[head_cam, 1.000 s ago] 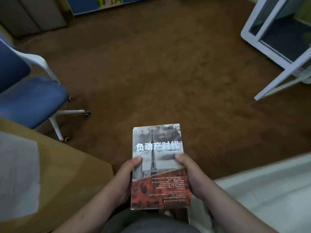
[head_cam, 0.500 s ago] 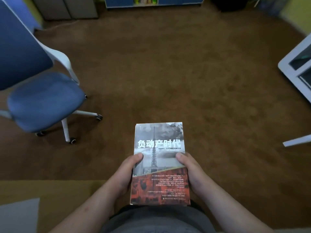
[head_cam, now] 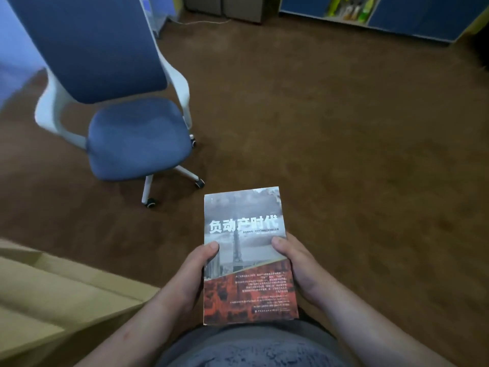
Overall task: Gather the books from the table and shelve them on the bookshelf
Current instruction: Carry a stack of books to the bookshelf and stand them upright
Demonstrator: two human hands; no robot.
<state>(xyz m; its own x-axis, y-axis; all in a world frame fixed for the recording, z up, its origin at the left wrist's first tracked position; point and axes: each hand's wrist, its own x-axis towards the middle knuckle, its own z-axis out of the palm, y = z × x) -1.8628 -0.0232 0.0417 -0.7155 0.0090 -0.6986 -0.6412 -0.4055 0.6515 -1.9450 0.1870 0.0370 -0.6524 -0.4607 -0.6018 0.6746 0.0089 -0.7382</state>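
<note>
Carrying a grey-and-red softcover book, cover up, flat at waist height over the brown carpet, off the tan wooden table at lower left. Gripped by left hand on one long edge and right hand on the other, thumbs curled onto the cover, fingers hidden beneath. Judged light, flexible, glossy and somewhat slick; best supported from below near mid-length, as now, to prevent sagging. Cannot tell whether further volumes lie underneath. Sighted across the room, top right: low blue bookshelf, beyond the blue-and-white swivel chair.
</note>
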